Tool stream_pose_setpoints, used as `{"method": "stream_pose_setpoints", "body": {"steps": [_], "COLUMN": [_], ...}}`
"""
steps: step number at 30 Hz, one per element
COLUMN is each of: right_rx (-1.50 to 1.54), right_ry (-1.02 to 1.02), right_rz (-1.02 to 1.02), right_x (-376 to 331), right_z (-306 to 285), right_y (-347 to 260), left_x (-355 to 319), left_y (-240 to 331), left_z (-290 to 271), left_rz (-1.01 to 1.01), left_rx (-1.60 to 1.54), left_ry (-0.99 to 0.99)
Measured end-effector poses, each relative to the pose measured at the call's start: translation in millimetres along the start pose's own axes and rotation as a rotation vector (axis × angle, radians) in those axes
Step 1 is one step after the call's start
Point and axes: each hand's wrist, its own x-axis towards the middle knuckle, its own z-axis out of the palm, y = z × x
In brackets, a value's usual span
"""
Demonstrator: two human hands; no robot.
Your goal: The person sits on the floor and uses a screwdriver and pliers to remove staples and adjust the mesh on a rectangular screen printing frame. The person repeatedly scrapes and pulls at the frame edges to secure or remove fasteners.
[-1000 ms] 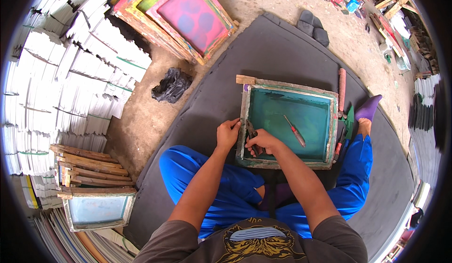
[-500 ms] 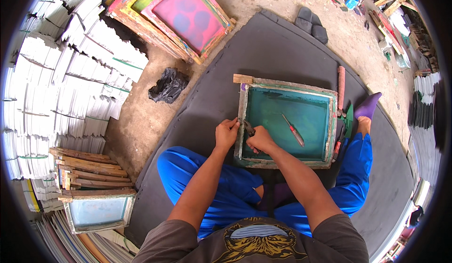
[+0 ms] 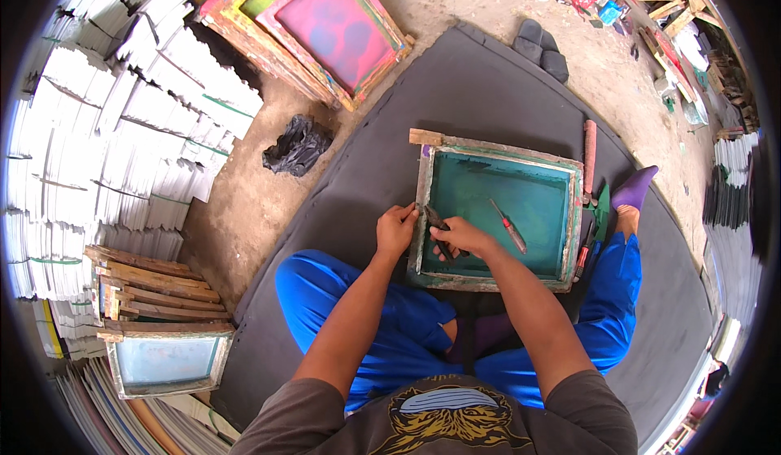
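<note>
A wooden screen-printing frame [image 3: 498, 286] with a teal mesh lies flat in front of my crossed legs. My right hand [image 3: 457, 238] is closed around dark-handled pliers [image 3: 435, 217], whose jaws point toward the frame's left bar. At the outer edge of that bar is my left hand [image 3: 397, 227], its fingers pinched together; whatever may be between them is too small to make out. On the mesh, right of the pliers, rests a thin pointed tool [image 3: 508, 227] with a reddish handle.
Beside the frame's right bar lie a hammer [image 3: 589, 158], a green-bladed tool [image 3: 602, 211] and a red-handled screwdriver [image 3: 582, 260]. All rest on a dark mat [image 3: 504, 89]. Leftward are a black plastic bag [image 3: 297, 146], stacked frames [image 3: 167, 357] and paper bundles [image 3: 138, 146]. Slippers [image 3: 541, 48] sit beyond the mat.
My right hand and the pliers have shifted slightly, and the handles now look more spread. My left hand stays at the frame's left bar. The whole view has shifted a little.
</note>
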Motion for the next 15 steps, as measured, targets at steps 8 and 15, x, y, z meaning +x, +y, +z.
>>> {"method": "stream_pose_setpoints", "body": {"steps": [8, 15], "right_rx": [0.084, 0.064], "right_ry": [-0.104, -0.127], "right_rz": [0.112, 0.125], "right_x": [10.3, 11.8], "right_z": [-12.8, -19.1], "right_y": [-14.4, -16.0], "left_x": [-2.1, -1.0], "left_y": [1.7, -1.9], "left_z": [-2.0, -1.0], "left_rz": [-0.059, -0.042], "left_rx": [-0.022, -0.032], "left_ry": [-0.018, -0.011]}}
